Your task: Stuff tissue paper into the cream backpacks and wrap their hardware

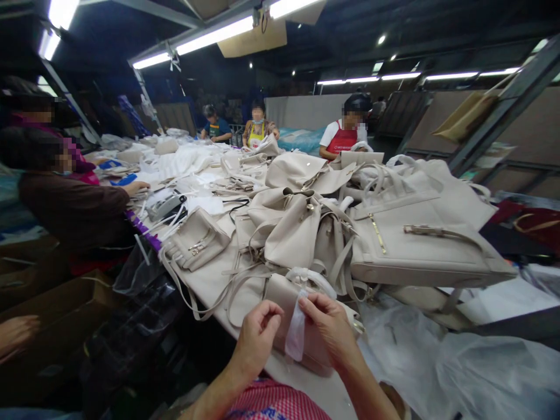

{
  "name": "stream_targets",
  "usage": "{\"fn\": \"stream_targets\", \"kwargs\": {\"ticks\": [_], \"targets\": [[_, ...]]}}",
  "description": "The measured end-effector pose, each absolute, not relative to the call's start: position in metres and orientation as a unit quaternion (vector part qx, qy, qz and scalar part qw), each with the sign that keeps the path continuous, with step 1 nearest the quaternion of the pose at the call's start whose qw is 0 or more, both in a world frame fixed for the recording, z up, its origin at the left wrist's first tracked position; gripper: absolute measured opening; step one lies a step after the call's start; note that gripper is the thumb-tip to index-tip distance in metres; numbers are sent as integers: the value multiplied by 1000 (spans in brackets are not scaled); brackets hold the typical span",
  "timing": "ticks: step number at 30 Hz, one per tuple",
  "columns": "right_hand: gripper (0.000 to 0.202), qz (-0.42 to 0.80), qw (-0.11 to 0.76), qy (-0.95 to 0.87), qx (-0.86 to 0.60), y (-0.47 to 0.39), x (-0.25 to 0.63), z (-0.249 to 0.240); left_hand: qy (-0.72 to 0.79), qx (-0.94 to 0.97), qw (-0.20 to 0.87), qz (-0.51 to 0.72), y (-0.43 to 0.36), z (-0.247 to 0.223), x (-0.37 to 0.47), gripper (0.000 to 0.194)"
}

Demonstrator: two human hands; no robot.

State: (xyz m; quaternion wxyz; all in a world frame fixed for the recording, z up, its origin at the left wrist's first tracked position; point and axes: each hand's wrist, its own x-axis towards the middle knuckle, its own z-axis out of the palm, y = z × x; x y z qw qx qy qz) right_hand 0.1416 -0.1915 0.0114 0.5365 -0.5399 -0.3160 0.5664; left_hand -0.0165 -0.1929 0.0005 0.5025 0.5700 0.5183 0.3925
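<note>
A small beige handbag lies at the table's near edge, right in front of me. White wrapping covers its handle. A thin, translucent white strip hangs down over the bag's front. Between thumb and fingers of my right hand the top of this strip is pinched. My left hand is beside the strip, in front of the bag, with thumb and fingers curled together; whatever they may hold is too small to make out.
Beige bags pile up beyond my hands, with a large one on the right. A smaller bag with a long strap is to the left. Clear plastic sheeting covers the right side. Co-workers sit around the table.
</note>
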Motion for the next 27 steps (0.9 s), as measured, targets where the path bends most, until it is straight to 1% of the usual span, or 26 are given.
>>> {"fn": "stream_targets", "kwargs": {"ticks": [2, 5, 11, 13, 15, 18, 20, 21, 23, 27], "targets": [[41, 562, 531, -332, -541, -191, 142, 12, 490, 564, 536, 392, -185, 13, -7, 9], [37, 578, 531, -340, -518, -190, 145, 10, 471, 510, 596, 403, -172, 15, 7, 13], [51, 625, 576, -249, -465, -192, 147, 6, 451, 342, 738, 367, -161, 1, 16, 26], [48, 617, 588, -247, -461, -192, 145, 1, 426, 285, 791, 334, -159, 1, 15, 33], [42, 585, 598, -268, -478, -192, 144, -5, 406, 252, 821, 313, -157, 3, 15, 38], [26, 478, 594, -329, -557, -192, 143, -13, 414, 279, 792, 351, -155, 4, 17, 39], [21, 423, 561, -370, -608, -192, 143, -15, 428, 312, 759, 377, -155, 4, 18, 38], [17, 415, 544, -385, -620, -193, 142, -14, 435, 323, 749, 381, -155, 4, 19, 37], [13, 444, 530, -388, -610, -193, 141, -11, 445, 335, 737, 382, -155, 3, 20, 36], [24, 545, 558, -308, -545, -190, 141, -2, 459, 355, 714, 392, -155, 1, 24, 36]]}}
